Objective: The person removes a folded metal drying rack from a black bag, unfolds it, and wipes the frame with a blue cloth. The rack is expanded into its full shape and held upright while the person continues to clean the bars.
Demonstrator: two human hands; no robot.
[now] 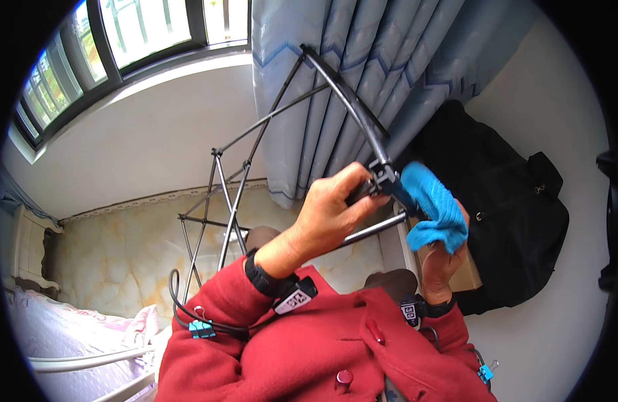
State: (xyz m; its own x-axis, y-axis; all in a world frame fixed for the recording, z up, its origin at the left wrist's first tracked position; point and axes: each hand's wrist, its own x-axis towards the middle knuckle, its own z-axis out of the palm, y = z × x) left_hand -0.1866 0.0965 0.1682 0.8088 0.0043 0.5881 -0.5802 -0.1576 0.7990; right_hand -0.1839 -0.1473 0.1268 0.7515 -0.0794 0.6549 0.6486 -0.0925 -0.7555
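Observation:
A dark metal folding frame [235, 208] with crossed tubes and joints stands in front of me, its top corner reaching up against the curtain. My left hand [337, 201] is closed round a dark part of the frame beside a bracket-like joint [384, 175]. A crumpled bright blue cloth [435, 209] is in my right hand [444, 264], just right of that joint. The cloth covers part of the right fingers and touches or nearly touches the frame there; which of the two I cannot tell.
Blue patterned curtains [316, 127] hang behind the frame, beside a barred window [148, 30]. At right lies a large black bag [510, 208], with a cardboard box [466, 271] before it. Pink bedding [81, 335] and white rails [94, 362] are at lower left, above marble-like floor [114, 244].

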